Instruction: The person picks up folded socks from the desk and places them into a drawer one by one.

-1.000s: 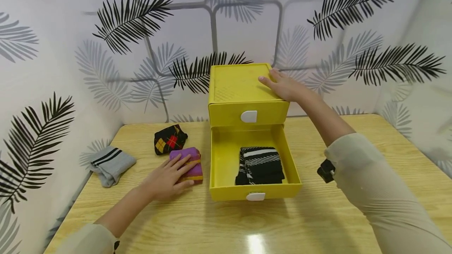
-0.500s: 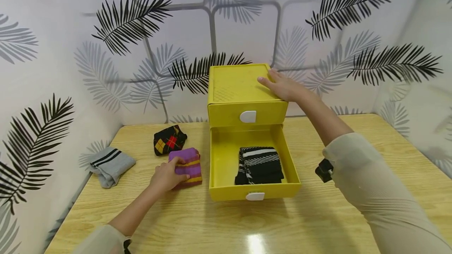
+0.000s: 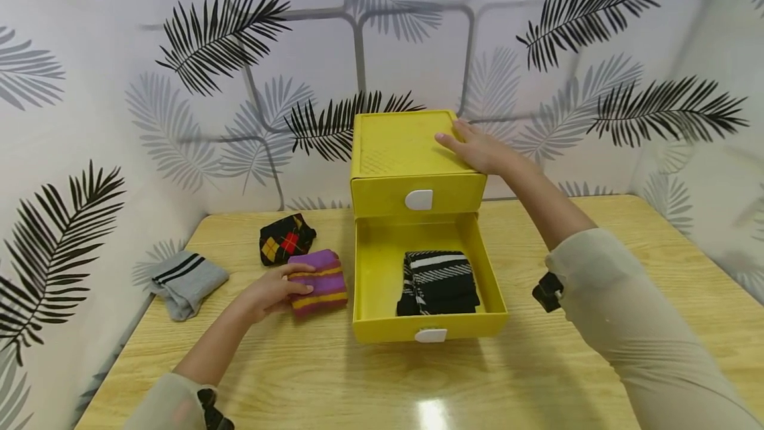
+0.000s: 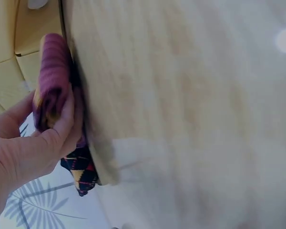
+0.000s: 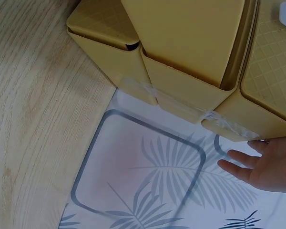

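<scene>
Both sleeves (image 3: pixel 647 337) are pale beige and creased, with a small black device (image 3: pixel 547 290) at each cuff (image 3: pixel 577 249).

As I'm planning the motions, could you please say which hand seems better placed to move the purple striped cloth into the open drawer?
Probably the left hand: it grips the purple striped cloth, just left of the open drawer. The right hand rests on the yellow box.

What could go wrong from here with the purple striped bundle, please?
The left hand grips the purple striped bundle by one side, so its folds might open. If moved rightward, the bundle could catch on the open drawer. The yellow box might shift if the right hand, resting on its top, slips.
</scene>
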`<state>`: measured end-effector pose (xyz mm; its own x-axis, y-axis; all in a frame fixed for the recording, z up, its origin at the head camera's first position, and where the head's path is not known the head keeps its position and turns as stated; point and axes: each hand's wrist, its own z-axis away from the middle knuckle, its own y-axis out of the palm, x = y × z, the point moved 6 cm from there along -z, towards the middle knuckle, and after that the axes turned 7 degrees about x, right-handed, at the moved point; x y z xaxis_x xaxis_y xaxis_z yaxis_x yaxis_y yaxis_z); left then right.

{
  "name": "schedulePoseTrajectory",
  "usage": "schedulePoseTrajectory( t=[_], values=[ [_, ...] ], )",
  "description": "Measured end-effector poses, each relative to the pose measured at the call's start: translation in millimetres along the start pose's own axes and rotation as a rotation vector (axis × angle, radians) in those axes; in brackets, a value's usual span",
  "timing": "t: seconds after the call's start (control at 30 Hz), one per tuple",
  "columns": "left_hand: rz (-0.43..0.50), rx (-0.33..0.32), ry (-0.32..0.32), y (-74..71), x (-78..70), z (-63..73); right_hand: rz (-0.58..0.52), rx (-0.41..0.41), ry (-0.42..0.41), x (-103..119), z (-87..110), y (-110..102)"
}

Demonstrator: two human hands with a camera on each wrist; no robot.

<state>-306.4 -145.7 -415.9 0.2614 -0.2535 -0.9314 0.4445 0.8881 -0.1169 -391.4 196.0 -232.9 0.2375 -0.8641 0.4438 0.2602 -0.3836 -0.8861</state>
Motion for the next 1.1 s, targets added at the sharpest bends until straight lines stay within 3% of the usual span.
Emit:
schedulePoseTrajectory(
  t=[0.27, 0.53, 1.1],
  values=[
    [0.124, 0.074, 0.004, -1.4, 3.0, 0.3, -0.010, -0.011, -0.002, -1.6, -1.1, -1.2],
    [0.093, 0.103, 0.032, -0.8, -0.1, 7.6, -0.012, -0.006, -0.004, -2.6, -0.4, 0.0],
    [0.076, 0.148, 0.151, 2.6, -42.3, 37.6, -0.019, 0.004, -0.008, -2.5, -2.6, 0.8]
  ],
)
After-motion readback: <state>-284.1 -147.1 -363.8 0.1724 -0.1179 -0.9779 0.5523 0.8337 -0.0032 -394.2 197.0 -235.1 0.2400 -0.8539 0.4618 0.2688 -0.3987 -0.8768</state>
